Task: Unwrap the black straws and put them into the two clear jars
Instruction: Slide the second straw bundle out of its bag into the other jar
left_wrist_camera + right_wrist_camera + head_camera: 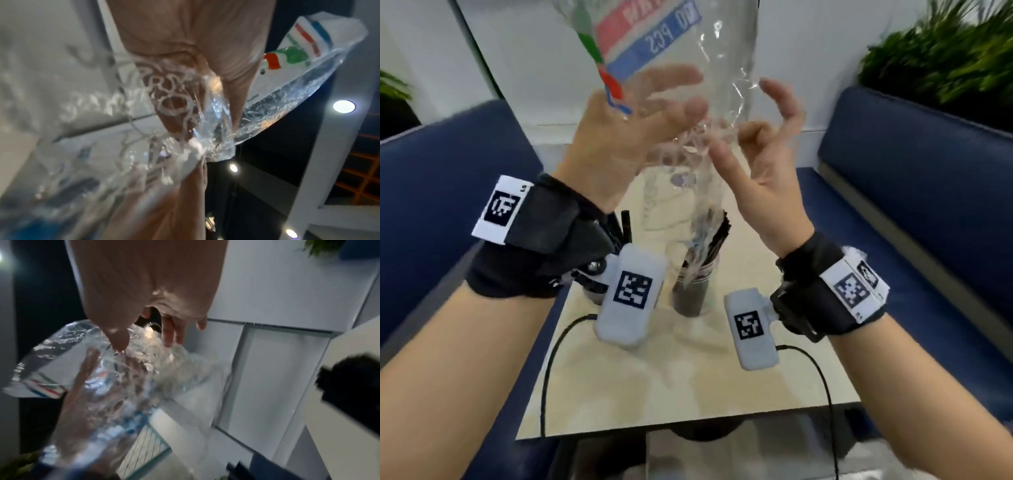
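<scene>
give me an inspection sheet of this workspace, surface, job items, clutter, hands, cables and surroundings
Surface: light table, bare at the near edge.
Job's things: clear wrapper held up above the table, printed end uppermost, looks empty. Black straws stand in a jar; more straws rise behind the left wrist, their jar mostly hidden.
Clutter: nothing seen.
Hands: left hand holds the wrapper with fingers spread; right hand has curled fingers at the crumpled lower part, grip unclear through blur.
Cables: two black cables run from the wrist units over the table's near edge.
Surroundings: blue benches on both sides, plants behind, pale wall.
</scene>
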`<state>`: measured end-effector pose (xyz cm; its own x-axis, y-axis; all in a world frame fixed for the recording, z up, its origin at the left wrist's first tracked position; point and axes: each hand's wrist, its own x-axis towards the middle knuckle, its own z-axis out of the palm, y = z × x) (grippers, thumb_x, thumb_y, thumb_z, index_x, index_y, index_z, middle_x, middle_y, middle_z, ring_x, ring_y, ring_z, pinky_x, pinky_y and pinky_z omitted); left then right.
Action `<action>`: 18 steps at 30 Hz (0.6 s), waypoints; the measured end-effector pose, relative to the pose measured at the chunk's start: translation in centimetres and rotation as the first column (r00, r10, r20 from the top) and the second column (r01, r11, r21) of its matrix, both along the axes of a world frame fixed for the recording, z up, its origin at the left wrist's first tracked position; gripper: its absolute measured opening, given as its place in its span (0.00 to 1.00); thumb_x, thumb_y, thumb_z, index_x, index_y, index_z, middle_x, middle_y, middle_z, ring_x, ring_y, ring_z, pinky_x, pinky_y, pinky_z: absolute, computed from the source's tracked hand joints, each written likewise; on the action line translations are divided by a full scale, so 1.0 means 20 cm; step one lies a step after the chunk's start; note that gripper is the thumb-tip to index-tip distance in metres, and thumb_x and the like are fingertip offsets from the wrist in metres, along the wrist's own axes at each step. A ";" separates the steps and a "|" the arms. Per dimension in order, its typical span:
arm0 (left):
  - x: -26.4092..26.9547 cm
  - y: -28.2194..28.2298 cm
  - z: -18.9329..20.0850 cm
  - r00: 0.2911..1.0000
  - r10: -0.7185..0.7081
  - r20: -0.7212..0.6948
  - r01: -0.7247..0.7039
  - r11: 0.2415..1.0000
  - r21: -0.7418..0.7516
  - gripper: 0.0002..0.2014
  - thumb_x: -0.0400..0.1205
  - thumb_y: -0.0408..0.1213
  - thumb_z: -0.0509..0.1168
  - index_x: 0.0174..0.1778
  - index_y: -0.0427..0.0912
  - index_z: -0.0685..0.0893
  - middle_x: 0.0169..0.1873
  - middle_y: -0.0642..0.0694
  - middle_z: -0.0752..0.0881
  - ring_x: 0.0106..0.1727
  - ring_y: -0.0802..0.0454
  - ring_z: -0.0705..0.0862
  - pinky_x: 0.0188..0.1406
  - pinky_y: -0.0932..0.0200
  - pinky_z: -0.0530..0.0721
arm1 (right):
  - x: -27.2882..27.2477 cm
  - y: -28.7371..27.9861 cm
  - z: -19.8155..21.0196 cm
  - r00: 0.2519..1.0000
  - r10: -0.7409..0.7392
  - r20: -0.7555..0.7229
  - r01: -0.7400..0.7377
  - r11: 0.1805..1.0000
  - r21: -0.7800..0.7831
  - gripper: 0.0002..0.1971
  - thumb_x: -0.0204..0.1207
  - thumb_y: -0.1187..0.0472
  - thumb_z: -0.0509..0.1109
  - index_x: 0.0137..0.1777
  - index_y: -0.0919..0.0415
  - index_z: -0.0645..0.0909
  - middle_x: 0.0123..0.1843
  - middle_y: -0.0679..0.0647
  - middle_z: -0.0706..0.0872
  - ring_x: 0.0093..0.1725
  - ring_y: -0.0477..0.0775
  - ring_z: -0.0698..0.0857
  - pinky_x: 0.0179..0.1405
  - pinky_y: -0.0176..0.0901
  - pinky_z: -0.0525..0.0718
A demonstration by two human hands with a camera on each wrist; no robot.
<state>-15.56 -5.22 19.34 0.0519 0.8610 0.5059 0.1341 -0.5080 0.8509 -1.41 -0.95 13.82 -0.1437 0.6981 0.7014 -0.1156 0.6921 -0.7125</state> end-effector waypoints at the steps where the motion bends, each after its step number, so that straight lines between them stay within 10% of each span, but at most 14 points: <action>1: 0.06 0.02 -0.03 0.999 -0.037 0.029 0.039 0.997 -0.060 0.22 0.65 0.47 0.72 0.53 0.46 0.82 0.39 0.54 0.88 0.41 0.56 0.89 0.38 0.60 0.87 | 0.06 -0.01 -0.02 0.999 -0.002 -0.052 0.003 1.000 0.014 0.30 0.74 0.64 0.70 0.67 0.53 0.53 0.45 0.49 0.69 0.45 0.44 0.77 0.61 0.42 0.79; 6: 0.26 0.16 -0.23 0.998 0.046 -0.047 -0.056 0.970 -0.236 0.21 0.65 0.45 0.77 0.50 0.52 0.76 0.35 0.54 0.82 0.39 0.55 0.87 0.43 0.45 0.90 | 0.38 -0.01 -0.14 0.966 -0.243 -0.087 0.242 0.970 -0.029 0.26 0.71 0.78 0.65 0.58 0.50 0.63 0.40 0.51 0.67 0.35 0.40 0.78 0.43 0.40 0.86; 11: 0.25 0.17 -0.44 0.969 0.077 -0.234 -0.142 0.951 -0.276 0.16 0.71 0.41 0.75 0.52 0.54 0.78 0.43 0.52 0.80 0.39 0.51 0.82 0.55 0.46 0.85 | 0.71 0.16 -0.43 0.660 -0.716 0.227 0.751 0.629 -0.199 0.24 0.70 0.76 0.57 0.65 0.57 0.72 0.51 0.54 0.72 0.41 0.40 0.75 0.45 0.32 0.76; 15: 0.23 0.13 -0.55 0.965 0.036 -0.261 -0.126 0.933 -0.338 0.07 0.74 0.38 0.73 0.44 0.53 0.83 0.42 0.50 0.84 0.39 0.52 0.81 0.46 0.58 0.83 | 0.75 0.32 -0.82 0.522 -0.345 0.780 0.793 0.534 -0.294 0.24 0.72 0.78 0.55 0.68 0.69 0.72 0.68 0.71 0.73 0.65 0.67 0.75 0.61 0.39 0.69; 18: 0.21 0.09 -0.63 0.958 0.019 -0.285 -0.123 0.928 -0.352 0.06 0.73 0.39 0.74 0.43 0.51 0.85 0.42 0.47 0.86 0.38 0.56 0.80 0.42 0.65 0.79 | 0.70 0.34 -1.01 0.268 0.003 0.963 0.791 0.570 -0.222 0.22 0.76 0.66 0.57 0.72 0.59 0.70 0.70 0.66 0.73 0.68 0.69 0.75 0.70 0.57 0.72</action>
